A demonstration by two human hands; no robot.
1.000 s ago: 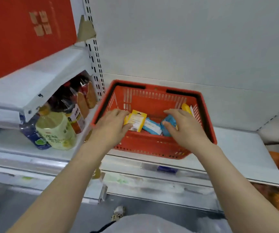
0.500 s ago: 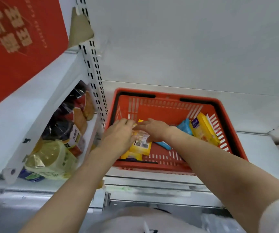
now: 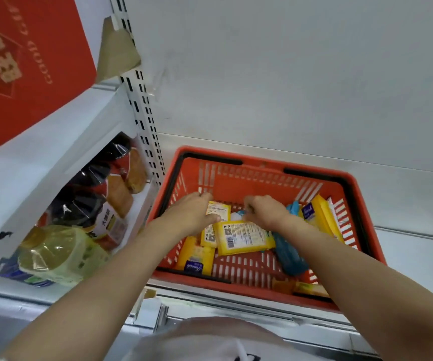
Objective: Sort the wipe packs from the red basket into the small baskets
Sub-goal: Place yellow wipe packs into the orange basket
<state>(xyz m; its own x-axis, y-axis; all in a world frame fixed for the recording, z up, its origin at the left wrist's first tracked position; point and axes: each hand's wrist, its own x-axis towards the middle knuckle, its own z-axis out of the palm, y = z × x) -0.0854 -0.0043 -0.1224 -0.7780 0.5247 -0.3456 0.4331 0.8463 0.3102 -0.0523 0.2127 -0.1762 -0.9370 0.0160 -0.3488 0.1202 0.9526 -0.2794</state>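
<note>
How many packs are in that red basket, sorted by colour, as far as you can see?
Yellow packs: 5, such as the barcode pack, the one at the near left, and the upright one at the right wall.
Blue packs: 2, the long one and one farther back.
Total: 7 visible; hands hide others.

I'm looking at a shop aisle: white metal shelving [image 3: 405, 259] hung on a slotted upright [image 3: 142, 110], the kind stores use. Bottles of cooking oil [image 3: 53, 254] and dark sauce [image 3: 85, 204] stand stocked on the next bay (labels too blurred to read). A red shopping basket [image 3: 366, 217] sits on the shelf, and a red gift box [image 3: 22, 63] is above.
</note>
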